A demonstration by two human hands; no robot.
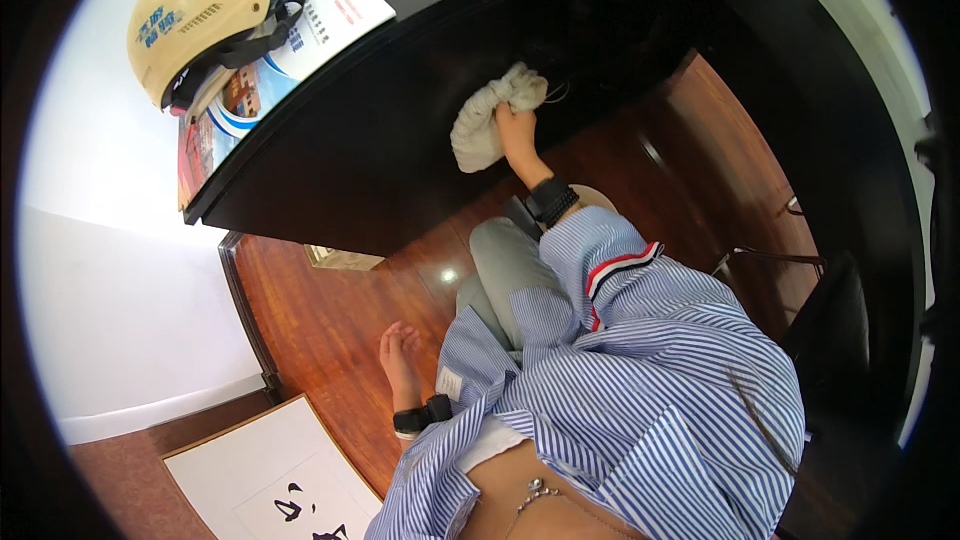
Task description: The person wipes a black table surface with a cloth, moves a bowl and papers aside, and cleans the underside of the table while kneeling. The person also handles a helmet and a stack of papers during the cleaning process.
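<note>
My right hand (517,137) is closed round a bunched white cloth (478,132). The cloth lies against the dark, glossy side panel (340,145) of a black piece of furniture, and a loose thread sticks out from its right end. Lower and to the left, my left hand (400,348) hangs over the wooden floor with its fingers loosely bent and a little apart. Nothing shows in it. Each wrist wears a black band.
A tan helmet (200,15) with black straps rests on printed magazines (325,20) on the furniture's top. A small box (342,258) stands on the reddish wooden floor (320,310). Framed calligraphy (240,470) leans at lower left. A dark chair (835,315) is at right.
</note>
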